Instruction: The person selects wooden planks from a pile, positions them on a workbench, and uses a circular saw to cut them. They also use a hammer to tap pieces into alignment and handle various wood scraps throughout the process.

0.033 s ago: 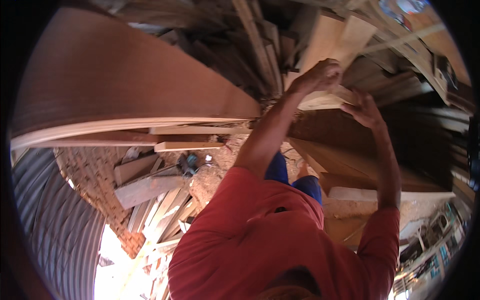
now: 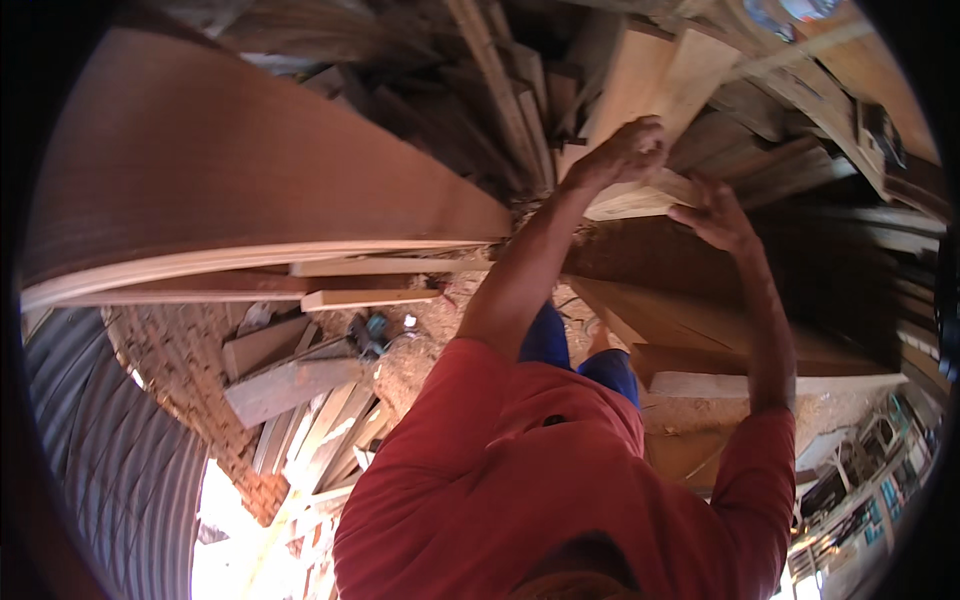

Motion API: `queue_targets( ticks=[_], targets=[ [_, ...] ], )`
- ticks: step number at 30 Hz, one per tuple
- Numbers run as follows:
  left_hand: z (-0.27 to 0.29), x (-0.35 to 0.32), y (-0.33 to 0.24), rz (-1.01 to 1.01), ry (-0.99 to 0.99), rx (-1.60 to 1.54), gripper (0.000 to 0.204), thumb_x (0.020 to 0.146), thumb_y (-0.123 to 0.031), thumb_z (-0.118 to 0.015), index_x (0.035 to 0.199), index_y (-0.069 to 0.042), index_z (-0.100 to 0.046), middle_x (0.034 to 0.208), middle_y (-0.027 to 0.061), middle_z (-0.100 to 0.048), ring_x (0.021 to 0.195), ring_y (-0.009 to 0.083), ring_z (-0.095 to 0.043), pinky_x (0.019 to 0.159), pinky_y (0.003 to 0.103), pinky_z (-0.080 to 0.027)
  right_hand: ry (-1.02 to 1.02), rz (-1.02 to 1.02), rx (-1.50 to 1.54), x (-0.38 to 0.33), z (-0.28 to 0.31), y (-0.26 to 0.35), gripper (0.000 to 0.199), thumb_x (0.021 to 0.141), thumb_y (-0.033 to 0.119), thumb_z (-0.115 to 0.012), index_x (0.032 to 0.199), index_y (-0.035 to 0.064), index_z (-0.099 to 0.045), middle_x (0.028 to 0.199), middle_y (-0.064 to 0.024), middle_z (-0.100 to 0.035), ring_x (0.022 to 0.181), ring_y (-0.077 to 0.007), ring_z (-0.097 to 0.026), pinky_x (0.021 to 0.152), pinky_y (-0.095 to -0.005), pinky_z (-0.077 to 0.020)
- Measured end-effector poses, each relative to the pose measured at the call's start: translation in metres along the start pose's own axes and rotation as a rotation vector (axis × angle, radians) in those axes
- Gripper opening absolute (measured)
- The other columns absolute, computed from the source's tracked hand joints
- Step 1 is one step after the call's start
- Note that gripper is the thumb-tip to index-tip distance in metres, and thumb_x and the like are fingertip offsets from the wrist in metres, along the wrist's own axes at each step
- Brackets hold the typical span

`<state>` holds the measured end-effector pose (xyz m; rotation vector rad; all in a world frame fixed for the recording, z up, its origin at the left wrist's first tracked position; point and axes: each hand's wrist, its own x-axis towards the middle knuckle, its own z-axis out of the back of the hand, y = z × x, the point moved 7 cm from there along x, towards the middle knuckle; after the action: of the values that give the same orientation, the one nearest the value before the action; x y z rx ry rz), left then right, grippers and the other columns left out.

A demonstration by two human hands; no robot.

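Note:
My left hand (image 2: pixel 625 155) is closed, fingers curled in, just above a pale piece of wood (image 2: pixel 632 202). What it grips, if anything, is too small to make out. To its right, my right hand (image 2: pixel 722 218) has its thumb and fingers apart near the right end of that same piece; whether they touch it I cannot tell. Behind my left hand, two pale boards (image 2: pixel 690 82) lean up and away. Below the hands spreads a dark brown wooden surface (image 2: pixel 650 250).
A large brown panel (image 2: pixel 250 150) fills the left side, with a loose wooden strip (image 2: pixel 370 298) below it. Dark timber offcuts (image 2: pixel 440 125) are heaped at the back. A teal power tool (image 2: pixel 374 328) lies on the sawdust-covered floor. Corrugated metal sheeting (image 2: pixel 115 430) stands at lower left.
The whole view has shifted slightly, so things sit a little farther left. Both hands keep nearly the same pose over the wood.

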<state>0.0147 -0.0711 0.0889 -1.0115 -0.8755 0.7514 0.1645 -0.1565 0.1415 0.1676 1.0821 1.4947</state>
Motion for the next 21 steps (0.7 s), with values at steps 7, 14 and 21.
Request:
queue_targets(
  ticks=[7, 14, 21],
  targets=[
    [0.057, 0.075, -0.023, 0.129, -0.472, 0.369, 0.105, 0.077, -0.06, -0.081, 0.153, -0.005, -0.032, 0.151, 0.0253, -0.032, 0.14, 0.0473, -0.033, 0.113, 0.057, -0.032, 0.042, 0.199, -0.054, -0.006, -0.001, 0.041, 0.045, 0.083, 0.021, -0.082, 0.115, -0.0034, -0.063, 0.091, -0.0211, -0.069, 0.08, -0.0321, -0.068, 0.075, -0.04, -0.0529],
    [0.012, 0.124, -0.003, 0.011, -0.012, 0.316, 0.098, 0.072, -0.049, -0.086, 0.149, -0.007, -0.043, 0.148, 0.022, -0.041, 0.131, 0.0463, -0.042, 0.108, 0.059, -0.036, 0.023, 0.155, -0.154, -0.011, -0.002, 0.041, 0.045, 0.083, 0.025, -0.083, 0.111, -0.0043, -0.062, 0.096, -0.0269, -0.069, 0.094, -0.0426, -0.068, 0.083, -0.0462, -0.0517],
    [0.031, 0.085, -0.018, 0.254, 0.068, 0.215, 0.046, 0.096, -0.048, -0.068, 0.106, -0.003, -0.07, 0.084, 0.0128, -0.071, 0.07, 0.0213, -0.07, 0.061, 0.038, -0.059, 0.028, 0.123, -0.098, -0.009, 0.005, 0.035, 0.049, 0.082, 0.021, -0.083, 0.119, -0.0038, -0.063, 0.102, -0.026, -0.07, 0.098, -0.0383, -0.069, 0.086, -0.0457, -0.0523]
  ],
)
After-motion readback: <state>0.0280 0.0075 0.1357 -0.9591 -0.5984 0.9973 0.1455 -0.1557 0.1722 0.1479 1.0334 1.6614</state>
